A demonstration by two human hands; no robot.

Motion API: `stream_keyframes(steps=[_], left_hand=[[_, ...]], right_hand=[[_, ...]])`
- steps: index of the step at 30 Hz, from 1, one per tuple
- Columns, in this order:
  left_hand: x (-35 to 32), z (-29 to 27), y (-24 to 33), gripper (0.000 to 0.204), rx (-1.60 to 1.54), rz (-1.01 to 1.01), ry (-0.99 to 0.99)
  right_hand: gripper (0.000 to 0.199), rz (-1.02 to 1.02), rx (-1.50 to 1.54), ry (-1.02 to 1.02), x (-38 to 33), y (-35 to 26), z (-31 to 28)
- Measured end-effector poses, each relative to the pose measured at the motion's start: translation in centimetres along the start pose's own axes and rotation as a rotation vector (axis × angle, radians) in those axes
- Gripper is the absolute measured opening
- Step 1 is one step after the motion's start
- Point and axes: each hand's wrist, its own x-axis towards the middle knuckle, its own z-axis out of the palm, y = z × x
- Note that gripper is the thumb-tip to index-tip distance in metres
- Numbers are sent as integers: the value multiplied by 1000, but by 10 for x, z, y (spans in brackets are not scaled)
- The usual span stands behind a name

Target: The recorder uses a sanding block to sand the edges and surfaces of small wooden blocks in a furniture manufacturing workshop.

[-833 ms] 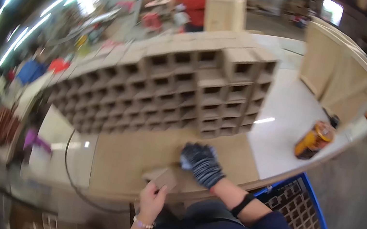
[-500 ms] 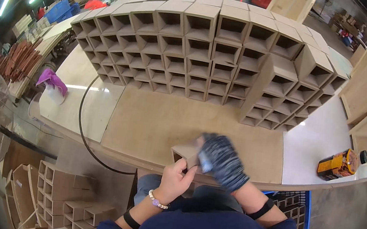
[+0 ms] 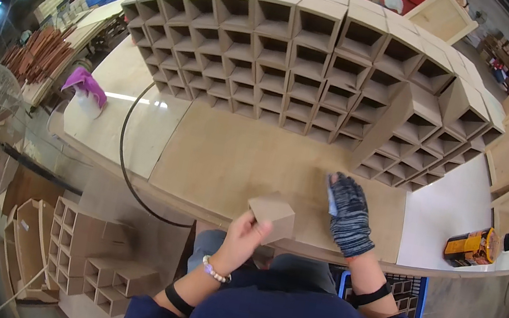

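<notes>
The left hand (image 3: 244, 233) pinches a brown box (image 3: 278, 218) near the front of the surface (image 3: 234, 155), where a soft, steady grip should work best, while the half-curled right hand (image 3: 348, 215) hides whether it holds anything.

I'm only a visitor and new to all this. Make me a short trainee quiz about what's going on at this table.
1. Short answer: What is the left hand holding?
2. True or false: The large stack of open-fronted brown boxes stands farther from the person than both hands.
3. Fill the gap: The right hand wears a dark striped ____.

Key
1. A small brown box.
2. True.
3. Glove.
</notes>
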Motion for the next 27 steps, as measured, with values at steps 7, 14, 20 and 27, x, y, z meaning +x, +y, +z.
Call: stream_keyframes(steps=[7, 14, 20, 27], left_hand=[[-4, 4, 3, 25, 432, 183, -55], [1, 3, -23, 22, 737, 549, 43], [-4, 7, -26, 14, 781, 512, 64], [-1, 7, -30, 14, 822, 550, 40]], right_hand=[[60, 84, 396, 224, 16, -23, -36], [38, -338, 386, 10, 22, -72, -36], [36, -71, 281, 3, 17, -48, -37], [39, -103, 401, -59, 12, -44, -15]])
